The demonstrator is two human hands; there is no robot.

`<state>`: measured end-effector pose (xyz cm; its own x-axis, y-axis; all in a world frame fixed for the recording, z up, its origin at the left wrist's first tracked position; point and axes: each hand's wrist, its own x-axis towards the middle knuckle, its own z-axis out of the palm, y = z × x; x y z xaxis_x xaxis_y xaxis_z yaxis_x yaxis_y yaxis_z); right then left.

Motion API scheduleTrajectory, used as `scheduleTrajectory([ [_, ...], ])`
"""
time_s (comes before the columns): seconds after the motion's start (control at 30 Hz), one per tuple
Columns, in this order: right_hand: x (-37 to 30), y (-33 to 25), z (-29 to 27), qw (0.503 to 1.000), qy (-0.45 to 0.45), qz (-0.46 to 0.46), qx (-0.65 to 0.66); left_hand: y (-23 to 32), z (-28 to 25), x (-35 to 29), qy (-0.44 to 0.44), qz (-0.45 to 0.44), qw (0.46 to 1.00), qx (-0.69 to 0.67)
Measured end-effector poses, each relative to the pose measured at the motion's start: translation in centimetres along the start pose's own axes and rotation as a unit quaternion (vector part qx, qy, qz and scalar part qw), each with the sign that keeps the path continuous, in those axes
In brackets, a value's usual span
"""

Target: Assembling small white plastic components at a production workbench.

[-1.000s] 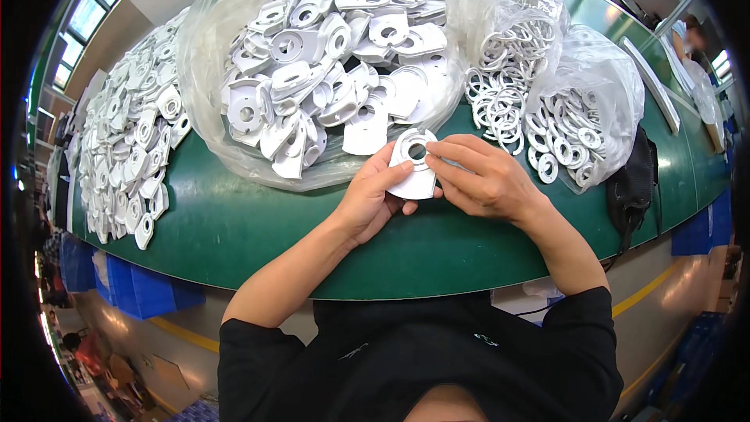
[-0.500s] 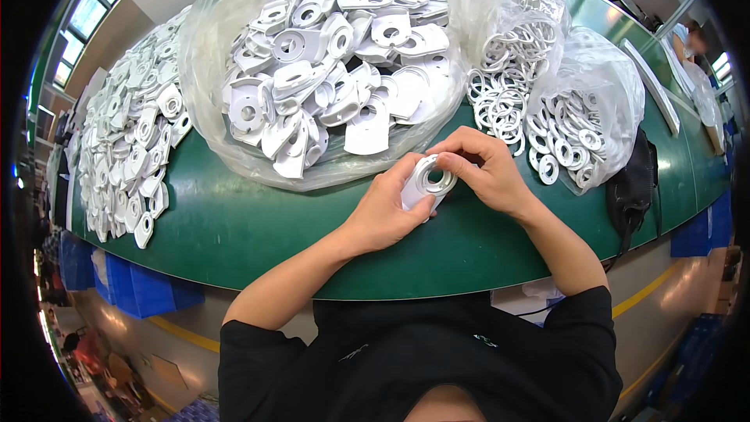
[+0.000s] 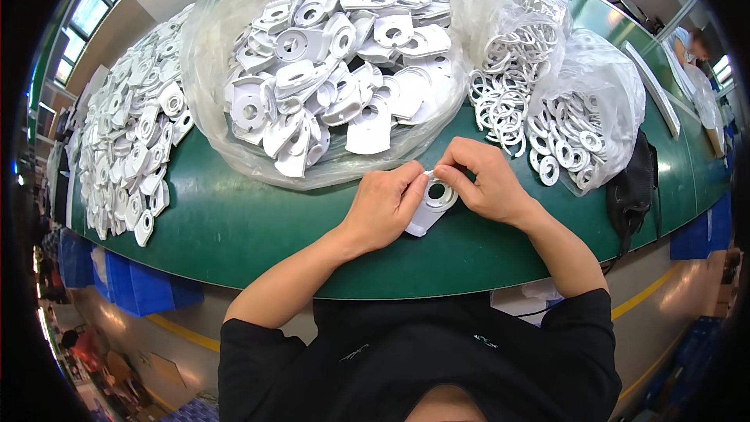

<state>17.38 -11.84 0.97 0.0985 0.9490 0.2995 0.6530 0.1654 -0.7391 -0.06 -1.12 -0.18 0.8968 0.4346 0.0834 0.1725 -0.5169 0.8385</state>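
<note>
Between my hands, above the near part of the table, is a white plastic part [image 3: 419,223] with a flat rounded body and a round hole at one end. A ring shape [image 3: 447,198] runs around that hole; I cannot tell whether it is a separate piece. My left hand [image 3: 384,207] pinches the upper left edge with thumb and fingers. On the upper right of the rim, my right hand [image 3: 488,184] grips with thumb and bent index finger. The part's rounded lower end sticks out below the hands. My fingers cover its top edge.
A large clear plastic bag [image 3: 211,109] full of similar white parts [image 3: 367,134] lies ahead. Stacked white parts [image 3: 133,148] stand at the left. Bags of white rings [image 3: 500,113] and flatter rings [image 3: 562,144] sit to the right, beside a black pouch [image 3: 631,187] on the green table [image 3: 258,242].
My left hand has shifted from the part's left side and lower edge up to its top. The part sits slightly lower, and its lower end is now uncovered.
</note>
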Motion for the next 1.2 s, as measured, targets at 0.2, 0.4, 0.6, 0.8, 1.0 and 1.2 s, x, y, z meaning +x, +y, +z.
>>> scheduleTrajectory([
  [0.2, 0.4, -0.5, 0.9, 0.943, 0.058, 0.126, 0.301, -0.3, 1.6, 0.1, 0.117, 0.008, 0.975, -0.187],
  [0.4, 0.2, 0.6, 1.2, 0.945, 0.084, 0.135, 0.286, 0.5, 1.7, -0.1, 0.005, -0.027, 0.921, -0.389],
  [0.6, 0.3, -0.2, 0.6, 0.981, 0.057, 0.061, 0.173, -0.9, 0.6, 0.2, 0.027, -0.015, 0.938, -0.345],
  [0.8, 0.1, -0.6, 0.8, 0.997, 0.032, 0.03, 0.069, -0.3, 0.5, 0.1, 0.09, 0.006, 0.991, -0.095],
  [1.0, -0.2, -1.0, 1.2, 0.994, 0.005, 0.085, 0.074, -0.5, 0.3, 0.3, 0.097, -0.018, 0.995, -0.017],
  [1.2, 0.2, -0.6, 1.8, 0.896, 0.054, 0.169, 0.406, 0.3, 1.4, -0.1, 0.088, -0.035, 0.96, -0.265],
])
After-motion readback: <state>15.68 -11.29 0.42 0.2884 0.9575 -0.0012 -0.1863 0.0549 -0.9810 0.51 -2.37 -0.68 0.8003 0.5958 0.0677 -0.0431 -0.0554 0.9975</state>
